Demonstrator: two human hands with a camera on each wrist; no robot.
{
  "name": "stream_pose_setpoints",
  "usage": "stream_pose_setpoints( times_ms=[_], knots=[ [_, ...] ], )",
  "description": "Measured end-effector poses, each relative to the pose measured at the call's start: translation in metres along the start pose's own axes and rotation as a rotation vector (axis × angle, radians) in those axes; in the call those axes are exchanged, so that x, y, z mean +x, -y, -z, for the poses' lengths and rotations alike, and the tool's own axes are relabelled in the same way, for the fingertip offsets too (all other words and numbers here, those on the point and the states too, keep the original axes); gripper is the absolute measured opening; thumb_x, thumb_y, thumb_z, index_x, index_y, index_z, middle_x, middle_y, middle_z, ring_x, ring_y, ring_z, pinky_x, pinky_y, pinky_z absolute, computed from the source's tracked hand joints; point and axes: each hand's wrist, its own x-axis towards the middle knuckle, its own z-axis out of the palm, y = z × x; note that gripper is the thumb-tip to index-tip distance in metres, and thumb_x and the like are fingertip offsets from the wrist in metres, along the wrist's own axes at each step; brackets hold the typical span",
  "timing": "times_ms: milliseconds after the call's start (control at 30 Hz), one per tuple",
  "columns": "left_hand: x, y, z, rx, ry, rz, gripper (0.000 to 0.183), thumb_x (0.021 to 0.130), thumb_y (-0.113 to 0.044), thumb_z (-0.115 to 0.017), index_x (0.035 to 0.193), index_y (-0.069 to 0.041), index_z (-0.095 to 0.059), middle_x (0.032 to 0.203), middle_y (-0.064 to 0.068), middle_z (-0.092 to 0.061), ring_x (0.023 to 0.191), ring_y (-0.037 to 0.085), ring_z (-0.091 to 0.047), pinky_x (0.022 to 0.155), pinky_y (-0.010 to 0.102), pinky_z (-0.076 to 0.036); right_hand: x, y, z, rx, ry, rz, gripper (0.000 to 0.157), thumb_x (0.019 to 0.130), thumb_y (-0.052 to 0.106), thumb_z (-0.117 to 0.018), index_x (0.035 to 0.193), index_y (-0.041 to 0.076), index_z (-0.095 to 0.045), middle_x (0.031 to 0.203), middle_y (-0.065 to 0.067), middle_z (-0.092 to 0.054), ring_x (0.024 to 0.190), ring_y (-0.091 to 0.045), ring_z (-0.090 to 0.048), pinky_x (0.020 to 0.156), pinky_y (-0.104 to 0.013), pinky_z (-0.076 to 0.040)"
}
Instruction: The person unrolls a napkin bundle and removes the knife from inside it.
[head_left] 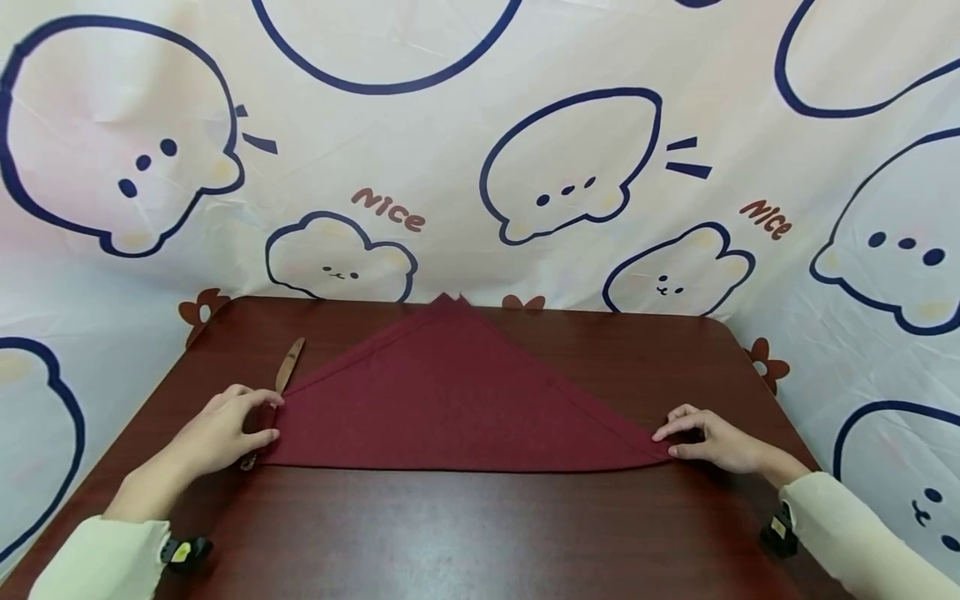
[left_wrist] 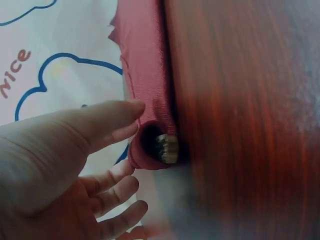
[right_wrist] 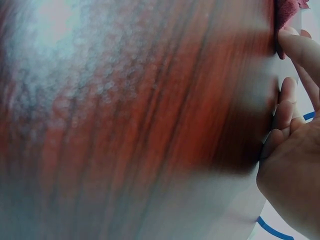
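Bimanually held red cloth (head_left: 450,400): left hand (head_left: 225,429) grips its left end, rolled around a knife (head_left: 290,364); right hand (head_left: 712,437) pinches its right tip.

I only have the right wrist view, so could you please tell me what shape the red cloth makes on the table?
Observer: In the head view, the red cloth is spread as a broad triangle on the table, its peak reaching the far edge.
Operator: Thank you; and what is the left hand touching, please?
Observer: It touches the cloth's left end, which the left wrist view shows curled into a tube, with a gold-coloured ridged piece at the opening.
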Motion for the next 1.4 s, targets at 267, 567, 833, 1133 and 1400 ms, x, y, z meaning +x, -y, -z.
stream_pose_setpoints(
  times_ms=[267, 567, 833, 1133, 1400],
  knots=[
    [0.002, -0.001, -0.001, 0.044, 0.001, 0.025, 0.034, 0.082, -0.015, -0.081, 0.113, -0.005, -0.07, 0.106, 0.027, -0.055, 0.095, 0.039, -0.054, 0.072, 0.052, -0.05, 0.001, 0.0, 0.0, -0.004, 0.005, 0.0, 0.021, 0.095, 0.018, -0.07, 0.115, 0.014, -0.076, 0.114, -0.008, -0.052, 0.103, 0.002, -0.044, 0.083, -0.023, -0.041],
    [0.005, 0.002, -0.002, 0.03, 0.027, 0.049, 0.033, 0.084, -0.013, -0.078, 0.114, -0.006, -0.067, 0.108, 0.028, -0.055, 0.092, 0.035, -0.054, 0.069, 0.049, -0.05, 0.004, 0.0, 0.004, 0.01, 0.016, 0.011, 0.021, 0.094, 0.016, -0.07, 0.115, 0.012, -0.075, 0.112, -0.008, -0.052, 0.102, 0.001, -0.044, 0.082, -0.022, -0.041],
    [0.004, 0.01, -0.002, -0.008, 0.051, 0.07, 0.031, 0.086, -0.011, -0.074, 0.115, -0.006, -0.064, 0.108, 0.026, -0.055, 0.091, 0.031, -0.053, 0.07, 0.044, -0.048, 0.001, -0.002, 0.002, -0.001, 0.017, 0.01, 0.022, 0.095, 0.016, -0.07, 0.116, 0.013, -0.075, 0.113, -0.005, -0.052, 0.103, 0.002, -0.044, 0.082, -0.023, -0.041],
    [0.004, 0.018, 0.002, -0.084, 0.068, 0.039, 0.029, 0.087, -0.004, -0.07, 0.115, -0.002, -0.064, 0.1, 0.017, -0.059, 0.071, 0.016, -0.047, 0.066, 0.032, -0.039, 0.0, 0.002, 0.004, -0.014, 0.014, -0.01, 0.022, 0.095, 0.017, -0.07, 0.116, 0.013, -0.075, 0.114, -0.007, -0.052, 0.103, 0.003, -0.044, 0.082, -0.022, -0.041],
    [-0.004, 0.031, 0.006, -0.109, 0.026, 0.049, 0.031, 0.087, -0.004, -0.07, 0.117, -0.002, -0.063, 0.106, 0.02, -0.065, 0.081, 0.015, -0.056, 0.069, 0.034, -0.045, 0.0, -0.001, 0.001, -0.01, 0.013, 0.033, 0.022, 0.095, 0.015, -0.069, 0.116, 0.013, -0.075, 0.113, -0.006, -0.053, 0.103, 0.002, -0.045, 0.081, -0.022, -0.041]
  ],
)
